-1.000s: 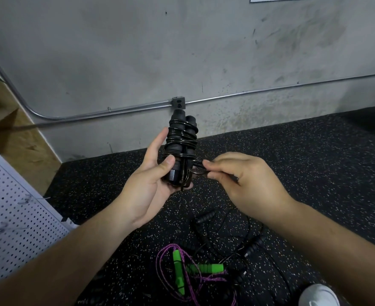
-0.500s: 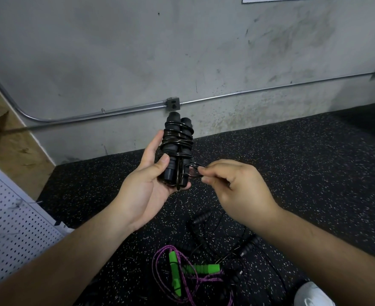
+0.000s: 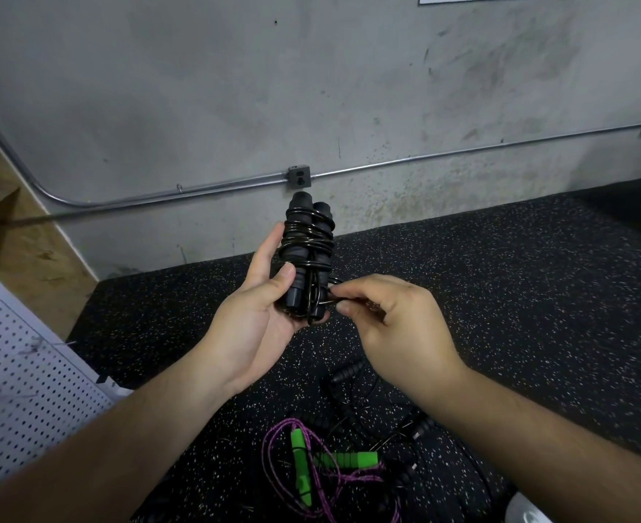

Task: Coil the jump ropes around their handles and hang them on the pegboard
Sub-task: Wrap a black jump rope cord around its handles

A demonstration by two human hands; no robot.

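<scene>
Head view: left hand (image 3: 251, 326) grips the upright coiled rope (image 3: 307, 251) — right hand (image 3: 394, 326) pinches its loose loop (image 3: 331, 293), pegboard (image 3: 20, 390) leftward.

No readable text, label or number anywhere.

The left grip (image 3: 258, 318) holds the black jump rope (image 3: 307, 251) upright, its cord coiled round both handles. The right grip (image 3: 394, 326) pinches a loop of that cord. A green-handled rope (image 3: 334, 459) lies on the near floor (image 3: 519, 296), with the pegboard (image 3: 17, 390) at left.
</scene>
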